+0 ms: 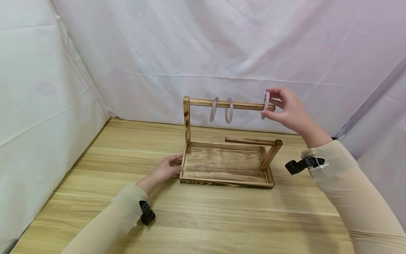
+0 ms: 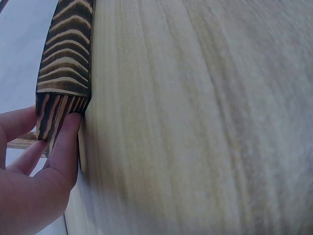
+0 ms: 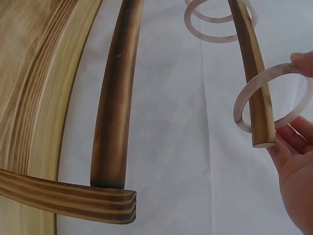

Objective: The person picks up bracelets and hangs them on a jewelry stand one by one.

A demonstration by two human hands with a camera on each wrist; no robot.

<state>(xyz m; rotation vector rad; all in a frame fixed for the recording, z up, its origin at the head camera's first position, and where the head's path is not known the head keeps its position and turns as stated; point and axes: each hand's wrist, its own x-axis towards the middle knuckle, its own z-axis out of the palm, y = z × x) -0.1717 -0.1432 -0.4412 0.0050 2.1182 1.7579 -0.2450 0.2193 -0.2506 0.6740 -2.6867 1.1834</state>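
My right hand (image 1: 290,109) pinches a pale pink bangle (image 1: 266,101) between thumb and fingers at the free end of the upper wooden bar. In the right wrist view the bar's tip (image 3: 264,137) passes through this bangle (image 3: 249,93). Farther along the upper bar (image 1: 244,105) hang two similar bangles, one on the left (image 1: 213,111) and one nearer the middle (image 1: 229,113). At the left end of the wooden tray stand (image 1: 228,183), my left hand (image 1: 166,168) touches the end wall. Its thumb and fingers (image 2: 66,137) lie against the striped wood, extended.
A lower, shorter bar (image 1: 247,141) on a slanted post (image 1: 271,155) points left over the tray. The stand rests on a wood-grain table (image 1: 203,218). White cloth (image 1: 177,46) hangs behind and at both sides. A black wrist camera (image 1: 304,165) sits on the right sleeve.
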